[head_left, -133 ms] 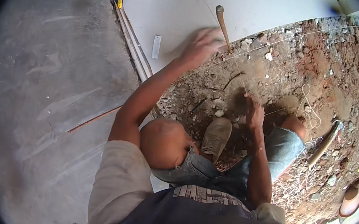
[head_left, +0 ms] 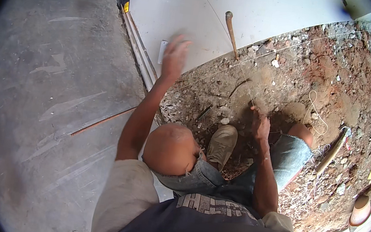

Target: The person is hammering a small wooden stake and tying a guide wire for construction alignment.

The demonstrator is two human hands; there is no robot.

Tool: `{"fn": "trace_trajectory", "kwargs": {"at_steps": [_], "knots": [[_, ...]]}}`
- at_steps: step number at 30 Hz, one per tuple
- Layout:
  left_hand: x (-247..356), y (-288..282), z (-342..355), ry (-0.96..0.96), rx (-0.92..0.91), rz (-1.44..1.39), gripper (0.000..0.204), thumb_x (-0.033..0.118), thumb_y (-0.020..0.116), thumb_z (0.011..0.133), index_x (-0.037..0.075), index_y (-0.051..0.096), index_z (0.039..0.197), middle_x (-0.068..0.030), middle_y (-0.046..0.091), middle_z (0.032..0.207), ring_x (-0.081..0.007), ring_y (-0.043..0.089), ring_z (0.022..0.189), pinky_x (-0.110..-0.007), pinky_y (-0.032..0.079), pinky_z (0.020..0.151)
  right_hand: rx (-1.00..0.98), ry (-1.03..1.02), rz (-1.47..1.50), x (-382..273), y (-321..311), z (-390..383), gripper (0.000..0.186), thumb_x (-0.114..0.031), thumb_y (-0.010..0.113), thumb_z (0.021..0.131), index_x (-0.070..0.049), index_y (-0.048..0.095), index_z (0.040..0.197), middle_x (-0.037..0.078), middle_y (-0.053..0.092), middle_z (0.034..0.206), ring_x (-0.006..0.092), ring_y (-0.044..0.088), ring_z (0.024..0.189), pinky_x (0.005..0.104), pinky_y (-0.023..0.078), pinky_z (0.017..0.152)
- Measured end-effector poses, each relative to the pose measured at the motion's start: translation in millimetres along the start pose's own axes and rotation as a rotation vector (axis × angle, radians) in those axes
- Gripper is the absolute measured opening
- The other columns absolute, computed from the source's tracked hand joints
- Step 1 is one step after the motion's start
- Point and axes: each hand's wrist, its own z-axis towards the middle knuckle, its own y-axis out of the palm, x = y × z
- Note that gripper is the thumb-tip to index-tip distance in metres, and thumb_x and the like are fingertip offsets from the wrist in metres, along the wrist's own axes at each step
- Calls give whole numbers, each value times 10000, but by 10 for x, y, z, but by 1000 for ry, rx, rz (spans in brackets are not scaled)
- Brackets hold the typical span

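Over slab, L hand (head_left: 174,56) moved up; R hand (head_left: 260,123) stays on dirt (head_left: 291,82)

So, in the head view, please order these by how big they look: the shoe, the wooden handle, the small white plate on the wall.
1. Wooden handle, the longest, though thin.
2. Shoe, shorter but much wider; it is also nearer the camera, so this ranking is unsure.
3. White plate, clearly smallest.

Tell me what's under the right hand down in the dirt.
Dark loose soil and small stones lie under the right hand, beside the shoe. The fingers cover whatever they grip.
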Motion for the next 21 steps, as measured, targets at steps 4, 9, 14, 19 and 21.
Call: {"fn": "trace_trajectory", "kwargs": {"at_steps": [4, 9, 14, 19, 21], "knots": [[-653, -225, -851, -486, 475, -4, 313, 270, 542, 953, 9, 634, 1099, -185, 646, 1114, -301, 601, 1072, -412, 461, 934, -46, 105, -49, -154, -28, -1, 230, -278, 506, 987, -144, 657, 1096, 175, 674, 962, 359, 657, 867, 405, 494, 735], [-423, -93, -1090, -646, 285, 46, 336, 289, 566, 938, 18, 605, 1131, -210, 646, 1076, -327, 635, 990, -434, 508, 848, -12, 114, -94, -66, -96, 41, 241, -275, 513, 977, -123, 666, 1084, 201, 674, 888, 376, 660, 840, 412, 493, 706], [-505, -113, -605, -616, 152, 280, 312, 246, 553, 938, 58, 525, 1186, -212, 575, 1135, -381, 631, 963, -469, 525, 802, -24, 2, -117, -184, -251, 20, 246, -253, 519, 966, -102, 658, 1102, 224, 665, 896, 390, 662, 853, 433, 497, 691], [-797, 2, -656, -765, -98, 362, 237, 172, 452, 962, 76, 503, 1172, -210, 515, 1176, -424, 587, 1035, -492, 522, 831, -26, -62, -197, -153, -142, -64, 251, -247, 509, 968, -92, 651, 1106, 237, 659, 935, 411, 645, 900, 456, 499, 705], [-784, 94, -773, -711, 20, 434, 240, 182, 437, 968, 70, 512, 1168, -210, 508, 1196, -421, 580, 1052, -490, 521, 837, -15, -34, -171, -185, -132, -92, 251, -243, 509, 969, -85, 652, 1100, 233, 660, 946, 422, 635, 908, 465, 498, 712]]}}
